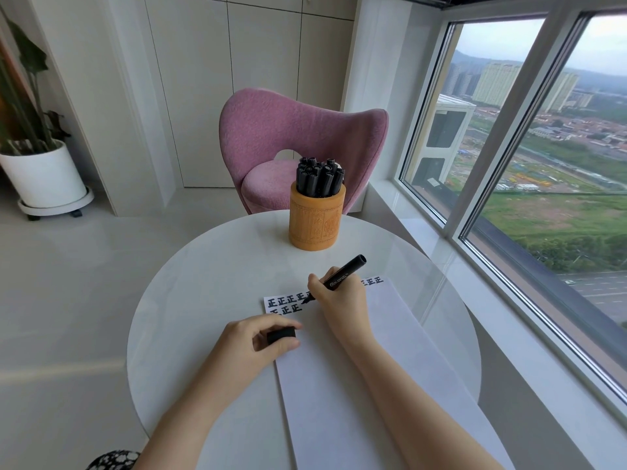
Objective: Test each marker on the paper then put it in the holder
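Observation:
A white sheet of paper [359,368] lies on the round white table [203,300], with rows of black written characters along its far edge. My right hand [342,300] grips an uncapped black marker [342,274], its tip touching the paper in the second row. My left hand [261,337] rests at the paper's left edge and pinches the black cap [281,334]. Behind the paper stands an orange carved holder [317,218] filled with several black markers [319,178].
A pink chair [298,137] stands behind the table. Large windows [543,147] run along the right side with a white ledge below. A potted plant in a white pot [44,174] sits on the floor at far left.

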